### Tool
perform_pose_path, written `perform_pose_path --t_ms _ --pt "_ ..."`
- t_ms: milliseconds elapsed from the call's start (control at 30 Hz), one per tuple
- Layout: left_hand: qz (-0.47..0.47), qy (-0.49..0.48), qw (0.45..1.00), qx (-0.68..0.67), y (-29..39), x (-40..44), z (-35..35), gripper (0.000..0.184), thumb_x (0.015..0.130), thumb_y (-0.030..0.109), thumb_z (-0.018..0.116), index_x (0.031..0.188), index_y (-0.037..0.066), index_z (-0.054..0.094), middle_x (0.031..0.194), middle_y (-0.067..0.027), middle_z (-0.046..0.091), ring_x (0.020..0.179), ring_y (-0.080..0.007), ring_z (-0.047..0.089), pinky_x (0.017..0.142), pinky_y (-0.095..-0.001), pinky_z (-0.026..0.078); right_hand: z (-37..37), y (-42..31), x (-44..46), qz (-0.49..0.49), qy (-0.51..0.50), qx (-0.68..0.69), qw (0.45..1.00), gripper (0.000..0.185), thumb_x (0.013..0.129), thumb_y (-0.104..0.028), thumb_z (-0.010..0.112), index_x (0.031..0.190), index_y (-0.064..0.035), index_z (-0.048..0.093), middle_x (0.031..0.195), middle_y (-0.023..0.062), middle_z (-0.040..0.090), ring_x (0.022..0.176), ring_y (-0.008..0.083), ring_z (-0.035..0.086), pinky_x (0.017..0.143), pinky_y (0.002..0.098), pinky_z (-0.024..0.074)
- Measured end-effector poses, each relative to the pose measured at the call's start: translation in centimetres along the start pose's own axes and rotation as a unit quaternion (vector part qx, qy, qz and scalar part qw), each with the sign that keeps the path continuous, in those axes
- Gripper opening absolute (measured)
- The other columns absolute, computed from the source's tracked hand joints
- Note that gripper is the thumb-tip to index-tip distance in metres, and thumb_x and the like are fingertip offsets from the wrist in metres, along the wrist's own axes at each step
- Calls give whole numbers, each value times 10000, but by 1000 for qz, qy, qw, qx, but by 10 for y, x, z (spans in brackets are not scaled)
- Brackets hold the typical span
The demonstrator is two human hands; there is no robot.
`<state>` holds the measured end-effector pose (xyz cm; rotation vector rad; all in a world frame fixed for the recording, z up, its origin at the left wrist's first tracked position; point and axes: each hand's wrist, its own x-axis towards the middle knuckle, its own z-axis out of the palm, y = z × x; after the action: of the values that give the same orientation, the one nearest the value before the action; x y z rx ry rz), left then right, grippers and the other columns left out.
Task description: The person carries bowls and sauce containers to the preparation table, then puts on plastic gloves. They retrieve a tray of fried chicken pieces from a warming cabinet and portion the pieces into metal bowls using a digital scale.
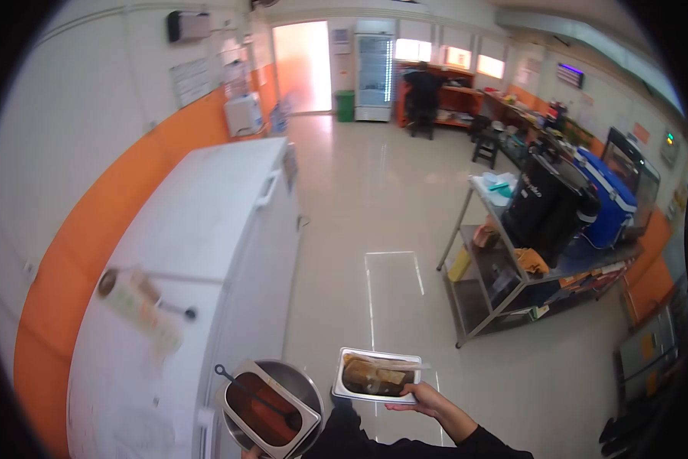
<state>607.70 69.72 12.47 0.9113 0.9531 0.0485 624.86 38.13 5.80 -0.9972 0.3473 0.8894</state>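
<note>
At the bottom edge a small part of my left hand [251, 453] shows beneath a round steel bowl [307, 378], supporting it. In the bowl a rectangular metal pan [310, 420] sits tilted, with red-brown sauce [261, 413] inside. A dark, long-handled ladle [221, 371] rests in the sauce, its handle over the pan's upper left rim. My right hand [427, 402] grips the lower right side of another rectangular metal pan [340, 385]. Brown food [371, 375], apparently in clear plastic, lies in that pan. The left hand's fingers are mostly hidden.
Along my left runs a long white chest freezer [252, 252] with a roll [141, 302] on its lid. A steel trolley [485, 321] on the right carries a black container [551, 203] and a blue cooler [606, 195]. Far ahead, a person [422, 96] sits by orange shelves.
</note>
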Motion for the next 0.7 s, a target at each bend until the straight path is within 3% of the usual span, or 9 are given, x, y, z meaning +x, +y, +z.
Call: perform_pose_path --t_ms 133,300,433,700 --pt "-10 -84 993 81 31 111 130 397 880 115 431 1256 9 359 1116 -151 507 929 -255 564 706 -344 519 -45 -126 80 -33 30 39 998 534 754 34 376 1254 110 206 1152 291 431 893 387 588 791 371 542" --pt "26 -164 975 145 86 260 288 391 875 95 406 1251 0 358 1110 -152 516 913 -244 576 695 -338 528 -97 -258 154 -87 99 97 987 509 765 14 392 1226 143 217 1101 308 467 901 383 589 801 368 531" --pt "15 -218 959 179 149 326 461 387 868 96 394 1240 -8 367 1101 -159 519 908 -253 576 697 -345 527 -147 -351 191 -115 141 179 967 523 759 16 384 1236 129 204 1131 293 447 905 387 586 808 371 531" --pt "10 -309 925 221 168 537 742 320 861 104 380 1105 -83 468 1043 -172 545 910 -270 566 728 -370 515 -269 -543 301 -146 155 247 945 477 791 -10 365 1208 167 218 1103 321 464 927 393 578 833 379 516"
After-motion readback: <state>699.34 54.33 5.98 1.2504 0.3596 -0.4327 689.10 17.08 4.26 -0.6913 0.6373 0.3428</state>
